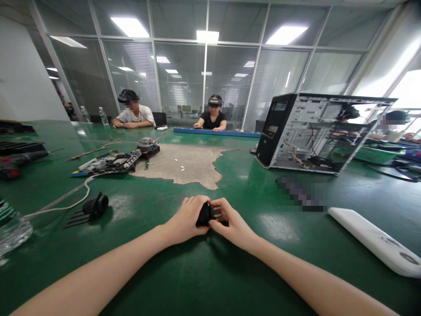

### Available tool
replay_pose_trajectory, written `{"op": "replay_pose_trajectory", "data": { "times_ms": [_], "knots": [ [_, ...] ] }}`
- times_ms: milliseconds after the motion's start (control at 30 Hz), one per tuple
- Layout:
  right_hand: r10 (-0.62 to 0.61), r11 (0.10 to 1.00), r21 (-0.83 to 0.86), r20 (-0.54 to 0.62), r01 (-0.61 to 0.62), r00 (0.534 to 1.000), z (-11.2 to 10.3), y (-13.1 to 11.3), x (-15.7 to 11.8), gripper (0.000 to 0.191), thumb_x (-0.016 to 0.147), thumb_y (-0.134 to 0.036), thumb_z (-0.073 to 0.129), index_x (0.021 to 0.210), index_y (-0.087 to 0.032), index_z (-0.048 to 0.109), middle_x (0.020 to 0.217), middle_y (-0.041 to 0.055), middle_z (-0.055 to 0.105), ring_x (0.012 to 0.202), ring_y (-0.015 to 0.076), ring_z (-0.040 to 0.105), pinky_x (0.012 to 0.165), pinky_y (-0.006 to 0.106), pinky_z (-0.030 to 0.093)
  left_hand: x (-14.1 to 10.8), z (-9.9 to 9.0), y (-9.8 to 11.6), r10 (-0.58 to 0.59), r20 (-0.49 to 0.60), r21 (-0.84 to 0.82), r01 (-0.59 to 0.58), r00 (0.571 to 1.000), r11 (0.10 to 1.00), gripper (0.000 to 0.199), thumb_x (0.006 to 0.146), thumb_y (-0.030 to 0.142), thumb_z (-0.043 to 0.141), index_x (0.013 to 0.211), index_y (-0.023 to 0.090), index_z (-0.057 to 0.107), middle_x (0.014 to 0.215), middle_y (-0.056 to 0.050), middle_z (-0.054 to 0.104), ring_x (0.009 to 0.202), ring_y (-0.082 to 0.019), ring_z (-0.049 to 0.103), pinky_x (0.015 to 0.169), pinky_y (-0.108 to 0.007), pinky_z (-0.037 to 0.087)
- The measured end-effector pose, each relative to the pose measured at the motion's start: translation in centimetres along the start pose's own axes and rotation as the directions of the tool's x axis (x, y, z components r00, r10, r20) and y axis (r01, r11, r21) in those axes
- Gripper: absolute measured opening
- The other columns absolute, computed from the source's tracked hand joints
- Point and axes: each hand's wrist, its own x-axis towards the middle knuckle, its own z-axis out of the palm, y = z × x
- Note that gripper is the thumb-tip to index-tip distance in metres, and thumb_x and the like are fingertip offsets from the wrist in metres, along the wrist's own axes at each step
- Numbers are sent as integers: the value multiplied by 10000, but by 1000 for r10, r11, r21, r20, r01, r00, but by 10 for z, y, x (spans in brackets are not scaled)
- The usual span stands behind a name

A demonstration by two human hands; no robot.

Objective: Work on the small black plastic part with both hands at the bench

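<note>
A small black plastic part [204,214] is between my two hands, just above the green table; its exact kind I cannot make out. My left hand [186,219] wraps round its left side, with the thumb below and the fingers over the top. From the right, my right hand [233,223] pinches the part's edge between thumb and curled fingers. Another black plastic piece [95,207], with a round end and long prongs, lies on the table to the left of my hands.
A circuit board [110,163] with loose cables lies ahead left, near a bare brown patch [190,164]. An opened computer case [279,136] stands at the right, behind a white slab-like device [371,237]. A clear bottle [13,228] is at the left edge. Two people sit across the table.
</note>
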Motion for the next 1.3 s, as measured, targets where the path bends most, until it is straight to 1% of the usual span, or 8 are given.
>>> {"op": "replay_pose_trajectory", "data": {
  "times_ms": [167, 400, 667, 800, 900, 1000, 1133, 1300],
  "knots": [
    [-61, 995, -82, -57, 56, 997, 0, -1, 0, 209, 762, -175, 507, 967, -214, 482, 999, 43, 502, 951, 163, 518, 745, 295, 486, 0, 1, 0, 4, -22, 9, -4, 1000, 1000, 522, 644, 217, 591, 1092, 204, 323, 1032, -53, 487, 927, -235, 464, 793, -366, 322],
    [59, 998, -4, -2, -59, 998, 1, 0, 1, 314, 783, -178, 476, 1087, -214, 405, 1031, 59, 502, 869, 148, 554, 720, 305, 500, 1, 1, 0, 5, -6, 7, -5, 1000, 1000, 501, 663, 225, 572, 1096, 203, 322, 1022, -55, 484, 920, -231, 458, 783, -361, 322],
    [-84, 992, -97, -78, 76, 993, -1, 0, 0, 168, 770, -191, 503, 937, -209, 504, 1017, 50, 489, 968, 170, 504, 756, 294, 478, 0, 1, -1, 12, -23, 6, -11, 1000, 1000, 535, 646, 215, 593, 1100, 204, 310, 1028, -49, 478, 923, -224, 453, 790, -359, 318],
    [-4, 1000, -26, -67, 3, 998, 0, 2, 2, 240, 781, -193, 486, 1019, -214, 460, 1015, 54, 505, 949, 167, 524, 752, 306, 483, 0, 0, -1, 13, -22, -1, -13, 1000, 1000, 505, 662, 242, 592, 1089, 206, 324, 1023, -49, 483, 922, -226, 457, 788, -360, 322],
    [64, 997, 40, 12, -65, 998, 0, 3, 2, 301, 793, -196, 465, 1088, -213, 410, 986, 54, 523, 858, 151, 559, 714, 310, 498, 0, 0, -1, 14, -20, -4, -14, 1000, 1000, 499, 673, 240, 580, 1099, 207, 321, 1030, -54, 483, 931, -230, 458, 790, -364, 324],
    [42, 999, 15, 10, -42, 999, 0, 1, 0, 302, 770, -178, 496, 1060, -215, 422, 958, 41, 529, 834, 147, 562, 704, 303, 497, 0, 1, -1, 7, -14, -1, -7, 1000, 1000, 519, 656, 216, 581, 1103, 202, 318, 1025, -58, 482, 934, -234, 459, 789, -364, 325],
    [-62, 995, -81, -71, 57, 996, -1, 0, -1, 218, 745, -155, 519, 955, -206, 490, 1002, 47, 496, 950, 167, 517, 735, 289, 483, 0, 1, -1, 5, -17, 4, -5, 1000, 1000, 522, 651, 218, 584, 1101, 207, 318, 1024, -55, 482, 926, -232, 459, 786, -361, 321],
    [-1, 1000, -31, -67, -1, 998, 0, 0, 1, 229, 767, -168, 487, 990, -210, 462, 991, 45, 505, 926, 157, 535, 725, 293, 486, 0, 1, 0, 10, -26, -9, -10, 1000, 1000, 493, 675, 258, 584, 1093, 212, 326, 1015, -51, 487, 917, -226, 463, 780, -352, 321]
  ]
}}
